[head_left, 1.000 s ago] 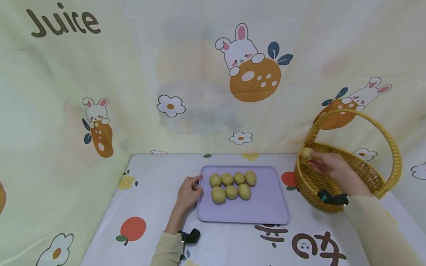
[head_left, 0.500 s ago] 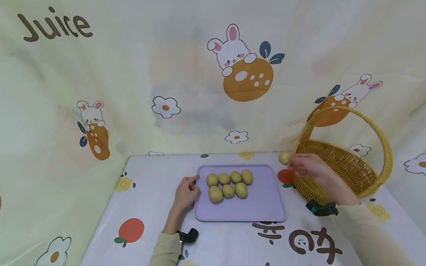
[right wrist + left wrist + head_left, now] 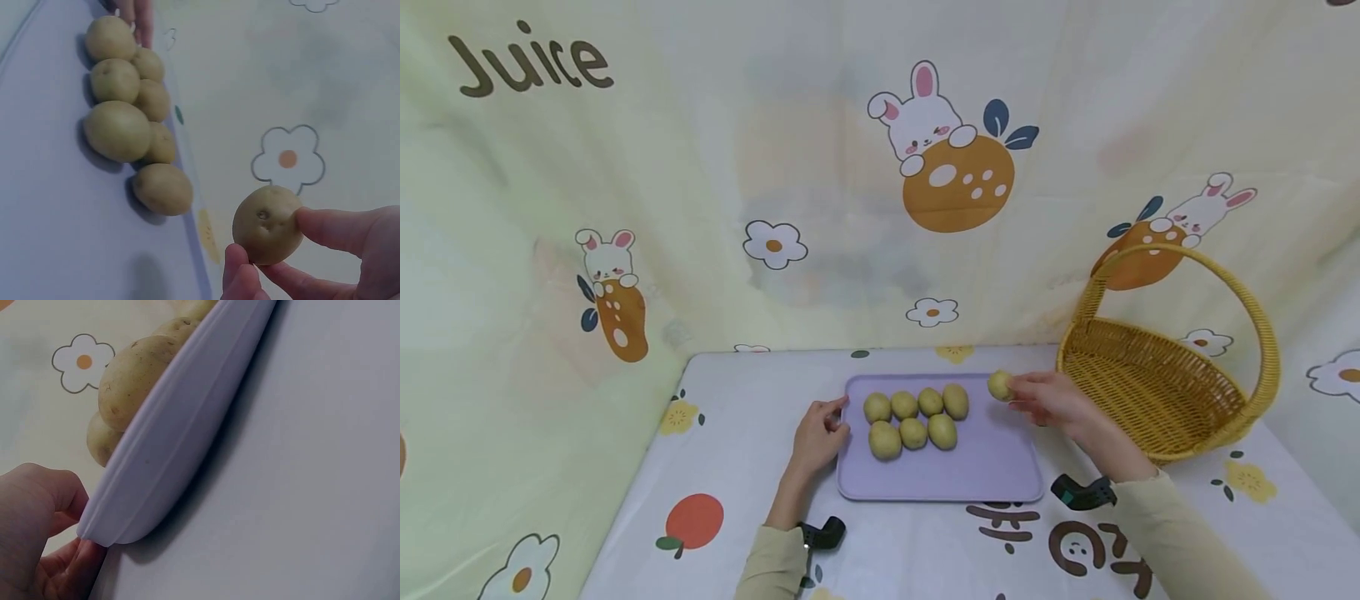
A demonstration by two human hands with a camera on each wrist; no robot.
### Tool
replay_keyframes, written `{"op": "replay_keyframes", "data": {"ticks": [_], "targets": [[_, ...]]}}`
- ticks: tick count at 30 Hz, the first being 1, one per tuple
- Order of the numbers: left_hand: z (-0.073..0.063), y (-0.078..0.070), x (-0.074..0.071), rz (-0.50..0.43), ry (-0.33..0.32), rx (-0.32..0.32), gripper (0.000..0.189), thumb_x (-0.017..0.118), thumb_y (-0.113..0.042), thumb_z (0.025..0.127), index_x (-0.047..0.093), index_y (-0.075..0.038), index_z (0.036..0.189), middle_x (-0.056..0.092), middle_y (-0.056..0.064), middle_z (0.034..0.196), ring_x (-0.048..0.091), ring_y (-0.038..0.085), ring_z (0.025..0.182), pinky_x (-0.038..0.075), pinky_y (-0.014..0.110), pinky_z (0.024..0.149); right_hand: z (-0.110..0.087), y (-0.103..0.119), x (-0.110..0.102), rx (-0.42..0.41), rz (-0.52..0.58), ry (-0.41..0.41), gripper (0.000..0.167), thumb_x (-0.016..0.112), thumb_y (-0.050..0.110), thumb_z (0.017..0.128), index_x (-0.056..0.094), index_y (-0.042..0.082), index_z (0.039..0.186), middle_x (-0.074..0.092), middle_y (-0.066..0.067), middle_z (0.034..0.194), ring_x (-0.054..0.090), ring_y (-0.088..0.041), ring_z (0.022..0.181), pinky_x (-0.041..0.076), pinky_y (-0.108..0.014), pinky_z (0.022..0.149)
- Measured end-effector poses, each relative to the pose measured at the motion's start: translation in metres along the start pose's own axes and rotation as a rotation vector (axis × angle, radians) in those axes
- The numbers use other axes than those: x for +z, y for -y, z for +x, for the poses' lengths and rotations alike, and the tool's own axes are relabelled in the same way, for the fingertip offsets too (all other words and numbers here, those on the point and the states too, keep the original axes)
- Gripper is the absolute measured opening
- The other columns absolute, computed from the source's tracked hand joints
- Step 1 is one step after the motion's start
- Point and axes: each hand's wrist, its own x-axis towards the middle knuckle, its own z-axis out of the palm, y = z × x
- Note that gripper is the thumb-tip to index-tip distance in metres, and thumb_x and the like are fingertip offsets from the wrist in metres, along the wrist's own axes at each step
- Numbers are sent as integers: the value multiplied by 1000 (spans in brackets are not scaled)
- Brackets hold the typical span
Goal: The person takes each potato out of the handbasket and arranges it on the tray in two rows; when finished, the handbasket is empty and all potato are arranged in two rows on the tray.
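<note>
My right hand [image 3: 1056, 400] pinches a small yellowish potato [image 3: 1000, 386] between thumb and fingertips, over the right back part of a lilac tray [image 3: 992, 475]. Seen from the right wrist, that potato [image 3: 267, 228] shows a dimpled end. Several potatoes [image 3: 913, 433] lie in two rows toward the left of the tray, four behind and three in front. At the tray's left side my left hand [image 3: 820, 435] holds the rim with thumb and fingers. The left wrist view shows those fingers [image 3: 69, 569] right against the tray's outer wall [image 3: 169, 444].
A yellow wicker basket [image 3: 1150, 392] with a tall arched handle stands right of the tray, behind my right forearm. A printed cloth [image 3: 760, 392] covers the table, and a patterned curtain [image 3: 842, 150] rises at its back.
My right hand has carried the potato leftward, from inside the basket past its left rim to above the tray's right side. My left hand stays at the tray's left rim.
</note>
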Motion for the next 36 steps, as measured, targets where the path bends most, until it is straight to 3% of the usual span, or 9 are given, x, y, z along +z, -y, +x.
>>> {"op": "replay_keyframes", "data": {"ticks": [7, 17, 28, 36], "targets": [[0, 2, 1, -1, -5, 4, 49, 64, -7, 77, 67, -3, 125, 59, 8, 97, 54, 10, 71, 42, 28, 67, 5, -22, 19, 11, -26, 9, 41, 61, 19, 96, 56, -12, 123, 71, 4, 83, 65, -9, 76, 49, -28, 66], [1, 1, 2, 6, 13, -5, 49, 64, -9, 78, 66, -4, 127, 58, 7, 97, 53, 9, 71, 42, 28, 68, 11, -43, 36, 40, -50, -29, 36, 66, 17, 92, 61, -11, 115, 69, 0, 77, 63, -9, 67, 50, -25, 57], [0, 3, 1, 18, -4, 4, 49, 64, -8, 76, 67, -3, 125, 59, 7, 96, 53, 8, 70, 42, 28, 67, 10, -49, 48, 22, -130, -40, 42, 66, 18, 91, 59, -13, 119, 69, 1, 79, 64, -10, 70, 49, -25, 58], [1, 3, 1, 21, 7, -5, 49, 64, -9, 77, 67, -4, 127, 59, 6, 97, 53, 9, 71, 43, 28, 68, 7, -50, 55, -25, -149, -105, 43, 67, 17, 90, 58, -14, 119, 71, -6, 85, 64, -12, 73, 50, -30, 61]]}}
